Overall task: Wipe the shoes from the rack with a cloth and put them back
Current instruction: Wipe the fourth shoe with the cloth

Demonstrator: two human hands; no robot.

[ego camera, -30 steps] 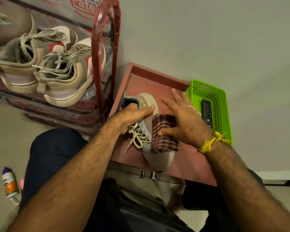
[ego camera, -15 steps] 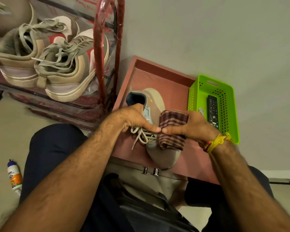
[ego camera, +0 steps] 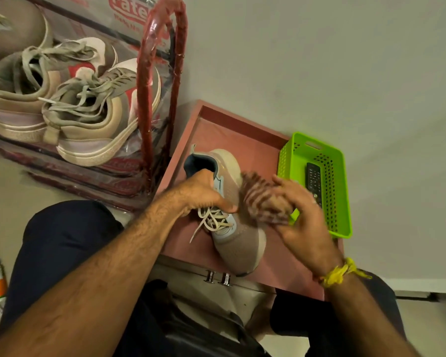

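Left hand (ego camera: pixel 204 193) curled over beige shoe (ego camera: pixel 236 228) at its collar and laces, gripping it | right hand (ego camera: pixel 298 217) part-closed around blurred checked cloth (ego camera: pixel 260 199), cloth against shoe's side | shoe lies on pink cabinet top (ego camera: pixel 278 258), beside shoe rack (ego camera: pixel 152 86), green basket (ego camera: pixel 340 191) just right
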